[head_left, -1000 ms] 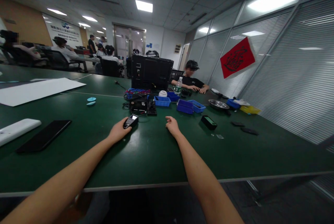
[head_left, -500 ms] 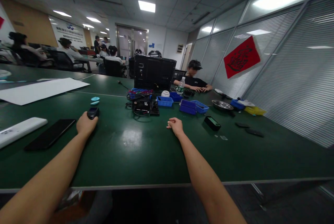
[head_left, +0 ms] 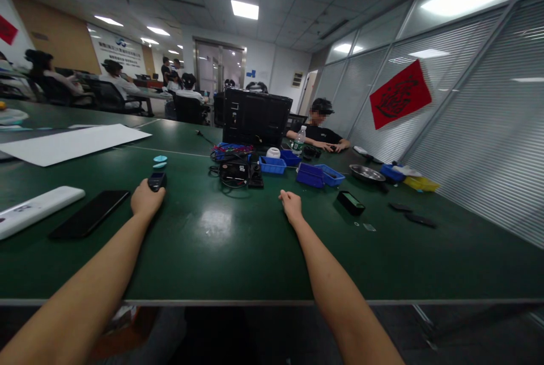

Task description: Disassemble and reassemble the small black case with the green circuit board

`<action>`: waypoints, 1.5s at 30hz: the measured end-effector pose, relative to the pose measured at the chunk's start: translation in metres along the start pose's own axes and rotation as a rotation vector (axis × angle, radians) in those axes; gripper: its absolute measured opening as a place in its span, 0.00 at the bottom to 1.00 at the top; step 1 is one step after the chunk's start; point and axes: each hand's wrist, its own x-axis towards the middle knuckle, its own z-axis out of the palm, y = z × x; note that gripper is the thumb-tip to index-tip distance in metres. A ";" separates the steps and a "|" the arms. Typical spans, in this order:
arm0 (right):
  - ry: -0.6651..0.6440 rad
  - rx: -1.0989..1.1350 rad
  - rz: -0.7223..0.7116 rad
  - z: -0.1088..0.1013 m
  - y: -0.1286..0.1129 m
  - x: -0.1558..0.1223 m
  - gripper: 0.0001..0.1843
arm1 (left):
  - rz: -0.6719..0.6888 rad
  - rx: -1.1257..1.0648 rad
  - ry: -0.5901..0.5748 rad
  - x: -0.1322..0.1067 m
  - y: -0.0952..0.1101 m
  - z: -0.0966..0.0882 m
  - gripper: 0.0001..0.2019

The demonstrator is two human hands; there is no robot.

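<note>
My left hand (head_left: 147, 199) is wrapped round a black handheld device with a small screen (head_left: 157, 181), whose exact kind I cannot make out. It stays at the table's left side, close to a flat black slab (head_left: 91, 213). Just beyond the device lie two light-blue oval pieces (head_left: 160, 161). My right hand (head_left: 291, 204) rests near the middle of the green table (head_left: 238, 263), fingers curled in and nothing visible in them. To its right sits a black box with a green top (head_left: 351, 203).
A monitor (head_left: 256, 117) stands at the back, with tangled cables (head_left: 232, 151) and blue trays (head_left: 272, 165) before it. A metal pan (head_left: 366, 173) lies at right. A white bar-shaped object (head_left: 40, 210) and white sheet (head_left: 76, 143) lie left. Another person (head_left: 321, 130) sits across.
The whole view has shifted slightly, so things appear a little further right. My right fingers have curled in more. My left hand keeps its grip on the black device.
</note>
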 end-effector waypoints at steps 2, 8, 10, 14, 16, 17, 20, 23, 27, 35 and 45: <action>0.053 -0.069 -0.002 -0.003 -0.002 0.000 0.22 | 0.005 0.006 -0.016 -0.003 0.001 -0.002 0.24; 0.174 -0.218 0.148 -0.009 0.004 0.005 0.16 | 0.054 0.012 -0.106 -0.020 0.014 -0.006 0.26; 0.189 -0.221 0.162 -0.008 0.007 0.007 0.12 | 0.098 0.014 -0.139 -0.029 0.021 -0.006 0.26; 0.192 -0.187 0.119 -0.004 0.007 0.008 0.10 | 0.194 0.034 -0.213 -0.048 0.039 -0.002 0.29; 0.161 -0.164 0.106 -0.002 0.004 0.008 0.12 | 0.243 0.053 -0.239 -0.058 0.048 0.000 0.30; 0.141 -0.158 0.102 -0.002 0.003 0.008 0.13 | 0.272 0.061 -0.245 -0.063 0.052 0.002 0.30; 0.109 -0.165 0.082 -0.002 0.000 0.008 0.13 | 0.379 0.083 -0.234 -0.078 0.063 0.008 0.29; 0.122 -0.171 0.072 -0.003 -0.001 0.008 0.13 | 0.500 0.104 -0.204 -0.093 0.073 0.015 0.29; 0.155 -0.115 0.107 -0.008 -0.001 0.010 0.13 | 0.661 0.067 -0.185 -0.113 0.089 0.025 0.30; 0.138 -0.196 0.054 -0.012 -0.017 0.005 0.14 | 0.747 -0.161 -0.311 -0.153 0.135 0.059 0.34; 0.028 -0.453 -0.146 0.007 -0.067 -0.043 0.14 | 0.839 -0.423 -0.610 -0.161 0.151 0.081 0.42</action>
